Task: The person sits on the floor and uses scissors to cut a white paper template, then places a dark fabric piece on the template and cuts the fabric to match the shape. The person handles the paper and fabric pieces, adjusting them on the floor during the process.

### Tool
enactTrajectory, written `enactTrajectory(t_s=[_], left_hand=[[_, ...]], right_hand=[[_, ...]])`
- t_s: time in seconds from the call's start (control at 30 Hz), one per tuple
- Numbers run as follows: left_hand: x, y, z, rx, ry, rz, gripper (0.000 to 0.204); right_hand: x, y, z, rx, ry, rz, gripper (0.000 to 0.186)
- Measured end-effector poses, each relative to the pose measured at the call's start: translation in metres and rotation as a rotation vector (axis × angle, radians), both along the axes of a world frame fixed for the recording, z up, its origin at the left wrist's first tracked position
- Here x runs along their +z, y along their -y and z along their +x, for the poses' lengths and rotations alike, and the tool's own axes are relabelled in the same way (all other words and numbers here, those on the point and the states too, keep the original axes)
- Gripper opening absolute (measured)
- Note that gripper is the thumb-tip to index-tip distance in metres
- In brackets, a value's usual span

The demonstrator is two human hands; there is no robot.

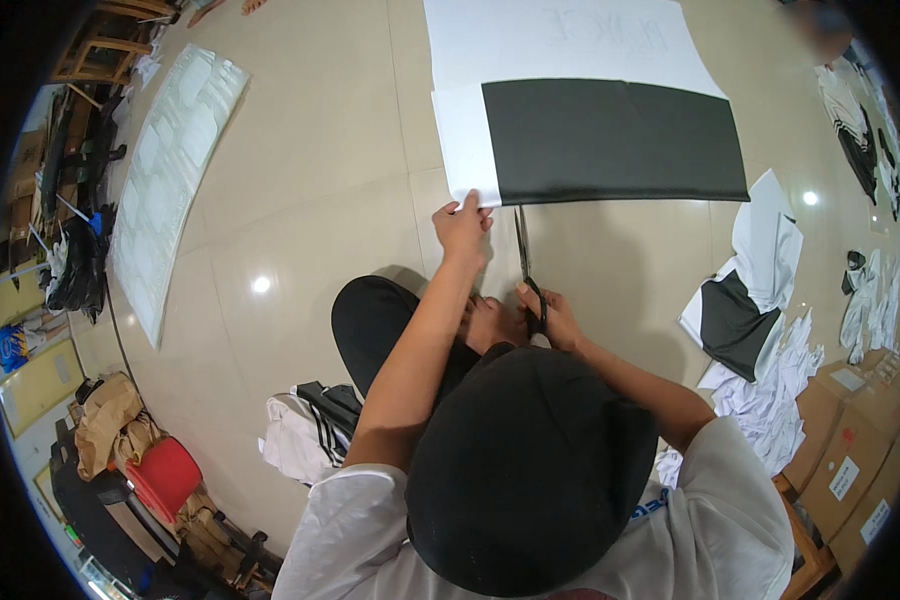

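My left hand [462, 232] pinches the near left corner of a large white sheet with a black panel [615, 140], thumb on top. The sheet looks like fabric or thin sheeting, and faint marks show on its far white part. In my right hand [555, 318] is a pair of dark scissors [526, 255], fingers wrapped round the handles. The blades point away from me, their tips just at the near edge of the sheet, slightly right of my left hand. Whether they touch the edge I cannot tell. My bare foot [492, 322] is beside the scissors' handles.
White-and-black cloth pieces [740, 310] and a heap of white scraps [770, 400] lie on the right, near cardboard boxes [840, 440]. A long translucent plastic sheet [175, 170] is on the floor at left. A red seat [163, 478] stands lower left.
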State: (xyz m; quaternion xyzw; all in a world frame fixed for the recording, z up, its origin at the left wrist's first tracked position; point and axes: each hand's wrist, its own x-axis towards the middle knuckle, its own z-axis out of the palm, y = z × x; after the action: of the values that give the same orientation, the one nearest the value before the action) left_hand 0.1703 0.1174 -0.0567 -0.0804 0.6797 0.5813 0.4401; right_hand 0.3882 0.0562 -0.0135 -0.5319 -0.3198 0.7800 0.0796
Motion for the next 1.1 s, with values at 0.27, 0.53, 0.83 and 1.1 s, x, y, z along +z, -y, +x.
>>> enactTrajectory(t_s=[0.27,0.53,0.83,1.1], left_hand=[[0.014,0.006,0.03,0.033,-0.044,0.002,0.064],[0.03,0.005,0.024,0.055,0.073,0.036,0.042],[0.021,0.001,0.008,-0.215,0.102,-0.081,0.037],[0.013,0.005,0.004,-0.293,0.074,-0.063,0.034]], right_hand=[[-0.005,-0.003,-0.028,0.017,0.018,-0.007,0.052],[0.007,-0.009,-0.027,0.015,0.044,-0.035,0.054],[0.008,-0.01,-0.025,0.028,0.048,-0.015,0.057],[-0.001,-0.014,-0.031,0.02,0.034,-0.011,0.053]])
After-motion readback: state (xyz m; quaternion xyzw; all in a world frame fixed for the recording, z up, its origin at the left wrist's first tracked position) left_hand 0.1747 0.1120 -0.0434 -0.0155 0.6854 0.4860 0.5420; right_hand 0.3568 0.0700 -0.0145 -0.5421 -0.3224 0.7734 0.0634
